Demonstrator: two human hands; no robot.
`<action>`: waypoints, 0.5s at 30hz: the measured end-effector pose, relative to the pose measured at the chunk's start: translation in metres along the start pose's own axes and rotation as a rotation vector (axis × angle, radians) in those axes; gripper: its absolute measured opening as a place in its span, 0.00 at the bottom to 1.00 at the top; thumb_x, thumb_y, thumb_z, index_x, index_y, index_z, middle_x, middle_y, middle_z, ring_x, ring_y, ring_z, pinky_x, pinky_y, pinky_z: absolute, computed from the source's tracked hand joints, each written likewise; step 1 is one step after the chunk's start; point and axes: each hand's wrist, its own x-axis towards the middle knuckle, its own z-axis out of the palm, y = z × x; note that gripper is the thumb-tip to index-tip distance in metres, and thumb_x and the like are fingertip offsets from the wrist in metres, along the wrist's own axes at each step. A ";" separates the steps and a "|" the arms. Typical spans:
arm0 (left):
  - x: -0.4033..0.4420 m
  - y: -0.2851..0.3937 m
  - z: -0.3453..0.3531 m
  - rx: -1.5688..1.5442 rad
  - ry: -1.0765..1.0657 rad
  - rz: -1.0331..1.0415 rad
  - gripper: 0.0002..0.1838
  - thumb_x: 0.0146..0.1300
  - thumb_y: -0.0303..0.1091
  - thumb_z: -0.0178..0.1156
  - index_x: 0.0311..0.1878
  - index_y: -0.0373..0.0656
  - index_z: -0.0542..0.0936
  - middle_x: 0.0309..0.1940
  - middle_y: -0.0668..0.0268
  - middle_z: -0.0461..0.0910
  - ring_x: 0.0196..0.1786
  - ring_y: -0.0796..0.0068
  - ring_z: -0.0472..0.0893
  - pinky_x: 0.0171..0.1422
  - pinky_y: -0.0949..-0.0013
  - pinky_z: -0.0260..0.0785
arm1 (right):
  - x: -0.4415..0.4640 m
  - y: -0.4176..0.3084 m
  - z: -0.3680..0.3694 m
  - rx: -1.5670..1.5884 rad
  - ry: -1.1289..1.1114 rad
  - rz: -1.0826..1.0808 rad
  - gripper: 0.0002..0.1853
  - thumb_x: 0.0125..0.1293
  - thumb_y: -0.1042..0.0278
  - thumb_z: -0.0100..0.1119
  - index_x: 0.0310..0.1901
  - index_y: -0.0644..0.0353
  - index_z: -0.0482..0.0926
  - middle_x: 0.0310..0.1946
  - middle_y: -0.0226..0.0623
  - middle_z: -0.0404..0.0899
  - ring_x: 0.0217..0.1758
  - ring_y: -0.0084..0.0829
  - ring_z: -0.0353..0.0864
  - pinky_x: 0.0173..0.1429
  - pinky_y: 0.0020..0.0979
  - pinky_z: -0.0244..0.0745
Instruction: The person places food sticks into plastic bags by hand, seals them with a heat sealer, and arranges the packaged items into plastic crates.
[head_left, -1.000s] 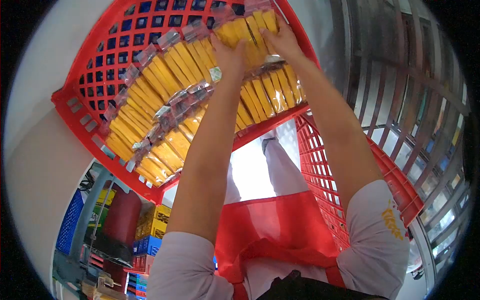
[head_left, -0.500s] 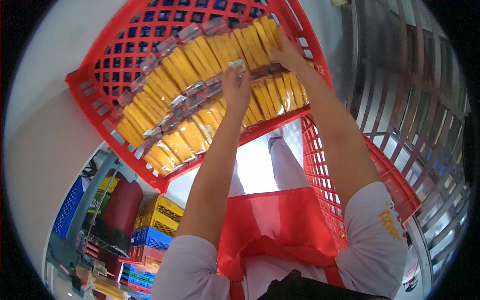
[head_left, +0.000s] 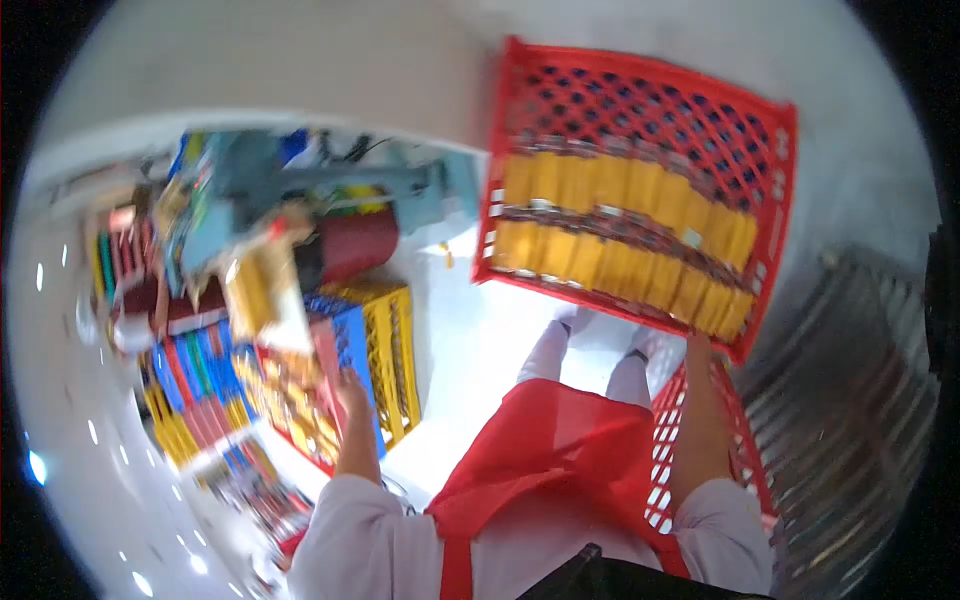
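Note:
A red plastic basket (head_left: 520, 110) is tilted toward me at the upper right, with two rows of yellow items in clear packets (head_left: 600, 180) inside. My right hand (head_left: 698, 352) is at its lower rim, near the right corner; its fingers are too indistinct to read. Out to the left, my left hand (head_left: 350, 390) is beside the edge of a reddish crate (head_left: 327, 365) that holds yellow-orange packets (head_left: 295, 395). Motion blur smears the fingers of that hand, and I cannot tell whether it touches the crate.
Blue (head_left: 355, 345) and yellow crates (head_left: 392, 350) are stacked at the left. Behind them stands a blue-grey machine (head_left: 250, 180) with a dark red part. A second red basket (head_left: 672, 440) lies below the first. Metal slatted racking (head_left: 850, 420) is at the right.
My view has swung left, so the basket now appears farther right. My hands have left the packets: the left moved out toward the crates, the right down to the basket's rim.

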 end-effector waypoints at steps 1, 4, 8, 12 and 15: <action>0.004 0.016 -0.026 -0.024 0.182 -0.005 0.14 0.60 0.40 0.47 0.36 0.38 0.72 0.32 0.62 0.73 0.33 0.73 0.71 0.35 0.72 0.64 | -0.006 -0.015 -0.006 0.429 0.089 0.083 0.10 0.54 0.70 0.50 0.37 0.61 0.74 0.34 0.43 0.74 0.39 0.39 0.74 0.44 0.36 0.69; 0.002 0.074 -0.085 -0.085 0.522 0.297 0.18 0.57 0.41 0.53 0.38 0.31 0.72 0.30 0.64 0.74 0.32 0.76 0.72 0.35 0.74 0.65 | 0.008 -0.040 -0.027 0.737 0.026 -0.092 0.07 0.53 0.70 0.49 0.33 0.59 0.75 0.29 0.44 0.74 0.37 0.38 0.74 0.40 0.37 0.69; 0.007 0.155 -0.099 -0.183 0.331 0.444 0.18 0.57 0.41 0.55 0.40 0.34 0.73 0.33 0.62 0.74 0.37 0.73 0.73 0.42 0.72 0.65 | 0.031 -0.069 -0.102 0.713 0.006 -0.212 0.04 0.49 0.70 0.50 0.26 0.60 0.73 0.23 0.43 0.73 0.36 0.39 0.74 0.38 0.38 0.68; 0.031 0.218 -0.062 0.743 0.330 0.955 0.44 0.43 0.51 0.63 0.61 0.43 0.56 0.59 0.46 0.55 0.61 0.50 0.56 0.62 0.58 0.52 | 0.063 -0.101 -0.175 0.435 0.058 -0.387 0.10 0.53 0.66 0.50 0.33 0.64 0.72 0.33 0.45 0.72 0.40 0.42 0.71 0.44 0.36 0.65; 0.089 0.218 -0.047 0.569 0.012 0.848 0.47 0.43 0.45 0.65 0.63 0.41 0.50 0.52 0.49 0.65 0.52 0.56 0.68 0.55 0.60 0.62 | 0.068 -0.133 -0.208 1.131 0.031 -0.193 0.18 0.53 0.63 0.50 0.43 0.68 0.72 0.43 0.51 0.72 0.51 0.44 0.69 0.54 0.34 0.62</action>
